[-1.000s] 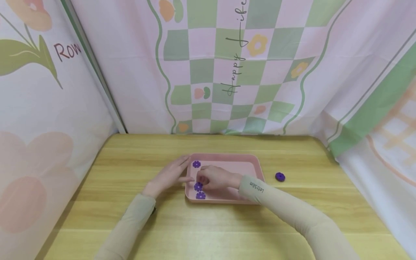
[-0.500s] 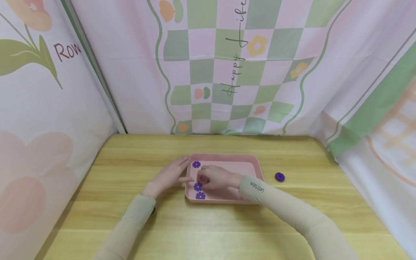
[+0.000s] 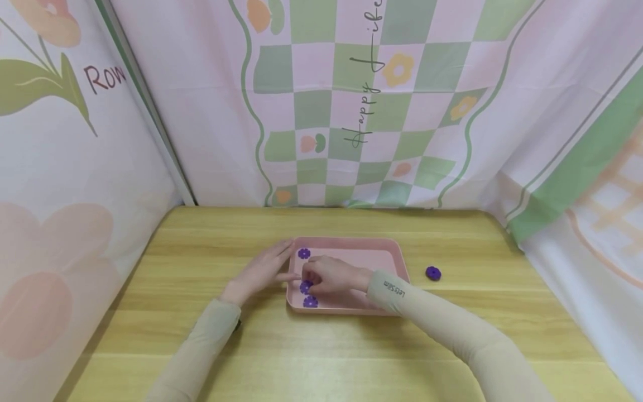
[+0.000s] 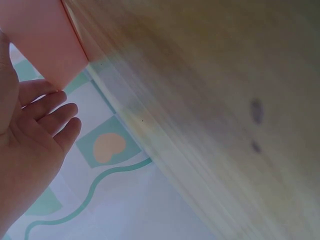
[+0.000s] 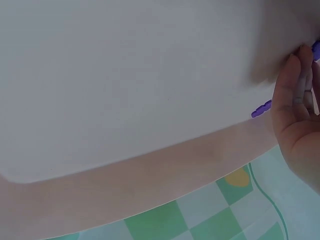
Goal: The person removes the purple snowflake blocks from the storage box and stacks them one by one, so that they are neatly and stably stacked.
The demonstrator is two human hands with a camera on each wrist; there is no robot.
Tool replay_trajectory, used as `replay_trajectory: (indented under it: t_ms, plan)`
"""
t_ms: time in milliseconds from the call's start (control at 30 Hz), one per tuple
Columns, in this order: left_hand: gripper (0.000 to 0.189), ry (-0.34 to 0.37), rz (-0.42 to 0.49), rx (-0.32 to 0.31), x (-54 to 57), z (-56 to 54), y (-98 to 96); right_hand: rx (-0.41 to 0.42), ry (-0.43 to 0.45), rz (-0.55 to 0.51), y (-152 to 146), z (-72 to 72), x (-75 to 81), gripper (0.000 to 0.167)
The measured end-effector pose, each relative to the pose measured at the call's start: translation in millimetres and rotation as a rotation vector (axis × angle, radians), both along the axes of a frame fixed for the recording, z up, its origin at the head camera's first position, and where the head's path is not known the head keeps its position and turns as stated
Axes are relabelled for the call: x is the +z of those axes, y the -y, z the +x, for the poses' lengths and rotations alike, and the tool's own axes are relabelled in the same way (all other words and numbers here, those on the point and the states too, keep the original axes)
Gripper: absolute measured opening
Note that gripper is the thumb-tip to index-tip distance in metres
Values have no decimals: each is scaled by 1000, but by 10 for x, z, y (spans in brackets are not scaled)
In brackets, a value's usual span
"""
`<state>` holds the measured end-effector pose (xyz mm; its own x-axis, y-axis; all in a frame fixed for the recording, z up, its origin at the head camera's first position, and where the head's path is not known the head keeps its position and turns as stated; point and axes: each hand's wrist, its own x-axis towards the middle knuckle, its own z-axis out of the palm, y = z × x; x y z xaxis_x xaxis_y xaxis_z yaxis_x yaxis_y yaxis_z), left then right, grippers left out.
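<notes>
- Left hand point(image 3: 261, 272), at nine o'clock of the pink tray point(image 3: 351, 243): fingers straight and relaxed, touching its rim, thumb reaching over it.
- Inside that end, three purple flower pieces lie in a rough column: far piece point(image 3: 303, 253) at ten o'clock, middle piece point(image 3: 303, 286) and near piece point(image 3: 310, 302) towards eight, almost touching.
- Right hand point(image 3: 334, 274), over the tray: fingers curled and narrow at the middle piece; I can't tell whether they pinch anything.
- Loose purple piece point(image 3: 433, 273), on the table point(image 3: 477, 251) at three o'clock, well apart.
</notes>
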<state>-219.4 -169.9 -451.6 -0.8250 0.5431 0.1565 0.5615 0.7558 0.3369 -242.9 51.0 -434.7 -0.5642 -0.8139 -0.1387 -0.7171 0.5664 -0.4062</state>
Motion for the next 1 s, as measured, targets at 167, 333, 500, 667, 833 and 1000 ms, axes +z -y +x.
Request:
replay_trajectory:
  t_ms: [167, 333, 500, 667, 833, 1000]
  plan:
    - [85, -1, -4, 0, 11, -6, -10, -20, -11, 16, -15, -16, -10, 18]
    - [87, 22, -2, 10, 30, 2, -17, -19, -15, 13, -30, -25, -14, 18]
    - [88, 13, -14, 9, 32, 6, -14, -16, -4, 6, -40, -20, -9, 20]
    - [88, 7, -8, 10, 28, 10, -8, -20, 1, 3, -46, -23, -15, 21]
    - [89, 16, -3, 14, 25, 13, -9, -14, -15, 3, -52, -16, -8, 20]
    - [89, 23, -15, 24, 18, 9, -8, -6, -37, -2, -61, -27, -25, 19]
